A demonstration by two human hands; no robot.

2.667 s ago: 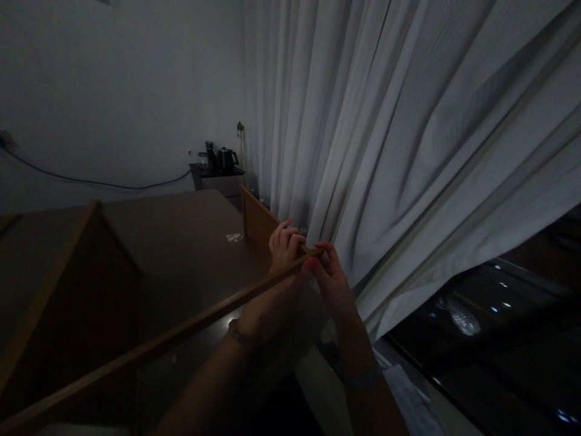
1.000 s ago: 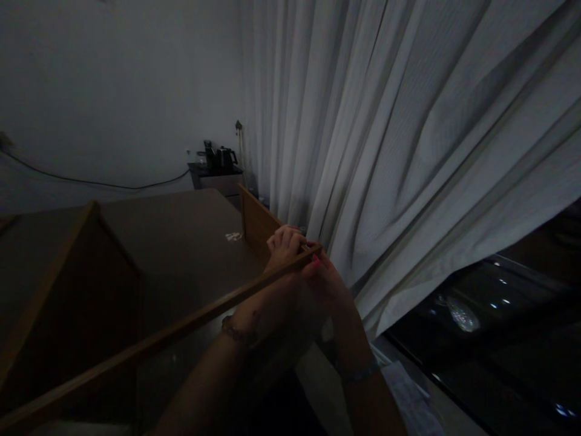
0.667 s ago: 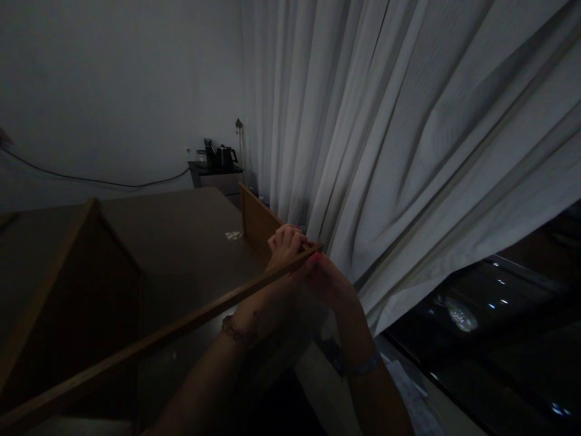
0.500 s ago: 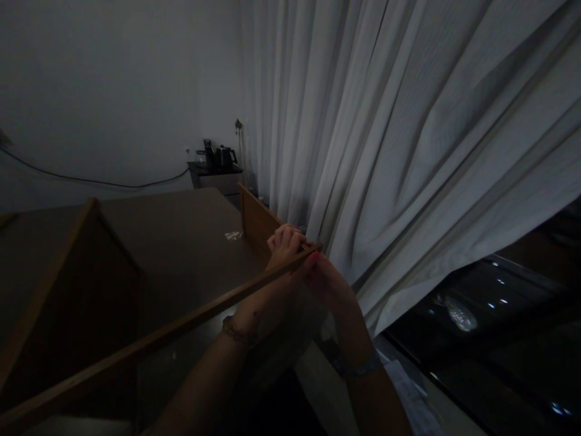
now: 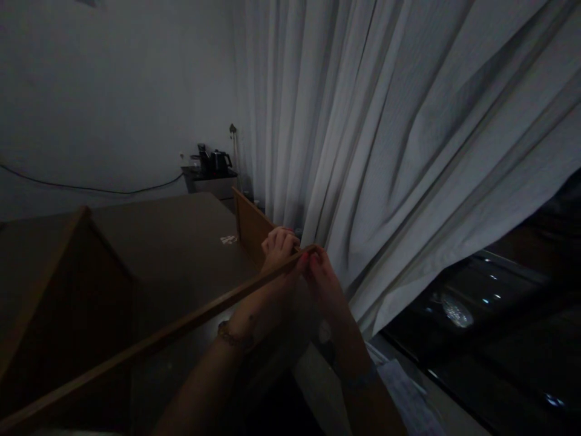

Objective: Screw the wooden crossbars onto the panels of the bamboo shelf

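Observation:
In the dim head view, a long wooden board (image 5: 200, 315) runs from the lower left up to a corner near the middle. There it meets a wooden side panel (image 5: 252, 219). My left hand (image 5: 279, 243) reaches behind the board, its fingers curled closed over the panel's upper edge by the corner. At the board's right end, my right hand (image 5: 320, 275) is closed, thumb and fingers pinching the corner. Whether something small sits between these fingertips is too dark to tell. Another upright wooden panel (image 5: 68, 303) stands at the left.
Small pale pieces (image 5: 229, 240) lie on the brown tabletop (image 5: 181, 224). A black kettle (image 5: 220, 160) stands on a low cabinet (image 5: 213, 183) at the back. White curtains (image 5: 345, 133) hang close on the right, beside a dark glass surface (image 5: 490, 315). A cable (image 5: 91, 189) hangs along the wall.
The view has shifted slightly, so things sit a little further left. My right fingers have moved up around the board's end; my left hand keeps its hold.

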